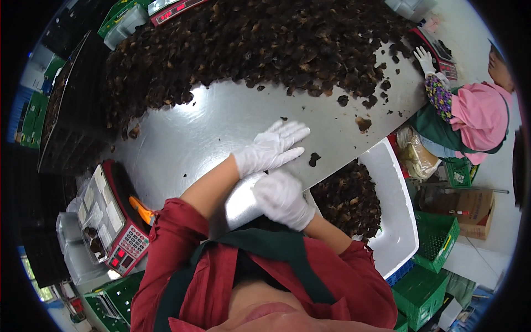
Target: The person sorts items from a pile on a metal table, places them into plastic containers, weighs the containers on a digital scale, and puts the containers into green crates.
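My left hand [271,148], in a white glove, lies on the steel table [199,128] with its fingers stretched out towards a small dark piece [315,159]. My right hand [284,199], gloved the same way, is at the table's near edge, just below the left one. It is blurred and its fingers look curled; whether anything is inside them cannot be told. A large heap of dark brown dried pieces, possibly mushrooms [249,45], covers the far part of the table. Right of my right hand, more of them fill part of a white tub [398,207].
A red digital scale [128,245] with a clear tray and an orange-handled tool [142,211] stand at the left. A co-worker's gloved hand [425,61] is by another scale [439,54] at the right. Green crates [435,240] stand beyond the tub.
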`<state>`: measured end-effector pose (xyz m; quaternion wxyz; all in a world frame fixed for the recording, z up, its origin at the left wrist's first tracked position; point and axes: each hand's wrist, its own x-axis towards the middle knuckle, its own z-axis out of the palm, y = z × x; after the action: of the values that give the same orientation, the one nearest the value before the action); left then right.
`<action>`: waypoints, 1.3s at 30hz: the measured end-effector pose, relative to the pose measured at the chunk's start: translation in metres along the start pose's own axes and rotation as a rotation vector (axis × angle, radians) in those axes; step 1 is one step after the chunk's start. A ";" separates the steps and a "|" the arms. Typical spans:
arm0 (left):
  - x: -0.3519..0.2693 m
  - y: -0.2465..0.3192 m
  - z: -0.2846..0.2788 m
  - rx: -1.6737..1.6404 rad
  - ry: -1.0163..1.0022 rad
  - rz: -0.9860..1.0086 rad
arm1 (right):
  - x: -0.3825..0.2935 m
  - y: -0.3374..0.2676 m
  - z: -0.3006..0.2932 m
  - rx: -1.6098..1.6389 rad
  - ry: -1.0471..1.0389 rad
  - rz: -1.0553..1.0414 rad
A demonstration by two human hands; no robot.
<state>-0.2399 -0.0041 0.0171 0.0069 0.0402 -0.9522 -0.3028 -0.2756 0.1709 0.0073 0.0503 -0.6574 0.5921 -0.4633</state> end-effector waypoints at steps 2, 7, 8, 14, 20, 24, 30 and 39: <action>-0.019 0.016 -0.027 -0.254 -0.110 -0.044 | -0.001 -0.009 0.012 -0.004 -0.144 -0.122; -0.104 0.007 -0.061 -0.828 0.723 -0.394 | 0.019 -0.022 0.091 -0.073 -0.579 -0.159; -0.121 0.009 -0.063 -0.955 0.838 -0.424 | 0.026 -0.027 0.106 -0.129 -0.613 -0.177; -0.176 0.031 -0.025 -1.319 1.053 -0.511 | 0.067 0.042 0.109 -0.579 -0.562 0.230; -0.228 0.029 0.036 -0.523 0.705 -0.538 | -0.006 0.077 -0.036 -0.891 -0.058 0.636; -0.220 0.048 0.056 0.393 0.256 -0.592 | -0.007 0.043 -0.065 -1.064 0.000 0.662; -0.207 0.038 0.070 0.496 0.238 -0.532 | 0.068 0.034 0.077 -0.558 -0.372 0.337; -0.129 0.056 0.077 0.501 0.328 -0.387 | -0.037 0.093 -0.068 -0.895 0.147 0.803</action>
<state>-0.1185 0.0963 -0.0120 0.0922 0.2684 -0.9578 -0.0451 -0.3845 0.2063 -0.0318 -0.1012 -0.3061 0.9333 -0.1581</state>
